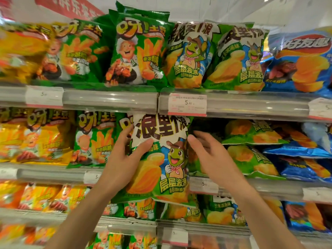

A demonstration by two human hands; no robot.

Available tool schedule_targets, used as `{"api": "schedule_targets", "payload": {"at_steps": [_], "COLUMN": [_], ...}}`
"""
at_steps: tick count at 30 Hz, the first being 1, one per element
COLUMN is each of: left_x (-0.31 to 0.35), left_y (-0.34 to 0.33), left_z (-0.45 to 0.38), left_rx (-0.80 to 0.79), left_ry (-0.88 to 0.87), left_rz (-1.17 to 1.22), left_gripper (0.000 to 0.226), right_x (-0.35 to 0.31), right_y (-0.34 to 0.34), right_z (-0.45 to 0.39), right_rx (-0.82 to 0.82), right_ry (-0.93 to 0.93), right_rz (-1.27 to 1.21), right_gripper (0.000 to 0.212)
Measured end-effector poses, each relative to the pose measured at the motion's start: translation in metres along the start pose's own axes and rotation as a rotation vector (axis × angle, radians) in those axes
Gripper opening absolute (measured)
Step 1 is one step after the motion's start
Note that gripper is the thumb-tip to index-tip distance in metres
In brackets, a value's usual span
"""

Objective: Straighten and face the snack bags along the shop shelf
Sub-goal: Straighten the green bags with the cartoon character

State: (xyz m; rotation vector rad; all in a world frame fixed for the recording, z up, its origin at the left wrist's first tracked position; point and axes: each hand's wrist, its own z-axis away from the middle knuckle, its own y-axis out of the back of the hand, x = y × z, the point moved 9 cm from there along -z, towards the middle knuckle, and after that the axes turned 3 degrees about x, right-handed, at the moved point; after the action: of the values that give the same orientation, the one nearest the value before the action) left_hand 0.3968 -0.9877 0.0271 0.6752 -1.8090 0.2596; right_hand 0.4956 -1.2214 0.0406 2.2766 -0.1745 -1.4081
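Note:
A green-and-white snack bag with a cartoon frog (161,159) stands upright in front of the middle shelf, its printed face toward me. My left hand (124,159) grips its left edge, thumb across the front and fingers behind. My right hand (206,151) touches the bag's right edge with its thumb, the fingers reaching into the dark gap behind. To the right, two green bags of the same snack (251,133) lie flat and stacked on that shelf.
The upper shelf rail (111,99) carries upright green chip bags (136,51) and frog bags (239,58), with blue bags (303,63) at right. Yellow bags (32,139) fill the left of the middle shelf. Price tags (187,104) hang on the rails. Lower shelves hold more bags.

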Motion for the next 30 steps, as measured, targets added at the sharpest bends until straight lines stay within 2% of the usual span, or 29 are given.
{"api": "schedule_targets", "payload": {"at_steps": [3,5,7,10,12,16,21,23,25,27,30], "left_x": [-0.001,0.001,0.001,0.001,0.0,-0.002,-0.003,-0.003,-0.002,-0.001,-0.001], "left_y": [0.028,0.041,0.049,0.052,0.053,0.054,0.053,0.053,0.051,0.046,0.038], "left_z": [-0.003,-0.004,-0.006,-0.008,-0.008,-0.009,-0.012,-0.012,-0.011,-0.011,-0.01], "left_rx": [0.06,0.095,0.116,0.122,0.135,0.149,0.156,0.163,0.162,0.136,0.1], "left_ry": [-0.016,-0.04,-0.065,-0.082,-0.09,-0.083,-0.083,-0.09,-0.094,-0.095,-0.088], "left_rz": [-0.056,-0.108,-0.138,-0.155,-0.163,-0.163,-0.162,-0.162,-0.159,-0.145,-0.118], "left_gripper": [0.071,0.065,0.067,0.078,0.08,0.08,0.079,0.08,0.079,0.077,0.072], "right_x": [0.005,0.023,0.041,0.051,0.052,0.049,0.038,0.029,0.021,0.03,0.065], "right_y": [0.008,-0.003,-0.016,-0.018,-0.014,-0.004,-0.004,-0.006,-0.01,-0.02,-0.026], "right_z": [-0.02,-0.033,-0.04,-0.045,-0.046,-0.041,-0.039,-0.045,-0.053,-0.064,-0.074], "right_rx": [0.141,0.039,-0.09,-0.133,-0.115,0.034,0.236,0.326,0.403,0.361,0.265], "right_ry": [0.017,-0.13,-0.272,-0.339,-0.336,-0.266,-0.1,-0.008,0.066,0.045,-0.141], "right_rz": [0.38,0.577,0.657,0.639,0.582,0.432,0.187,0.212,0.395,0.526,0.413], "right_gripper": [0.062,0.073,0.092,0.106,0.103,0.082,0.082,0.082,0.082,0.09,0.105]}}
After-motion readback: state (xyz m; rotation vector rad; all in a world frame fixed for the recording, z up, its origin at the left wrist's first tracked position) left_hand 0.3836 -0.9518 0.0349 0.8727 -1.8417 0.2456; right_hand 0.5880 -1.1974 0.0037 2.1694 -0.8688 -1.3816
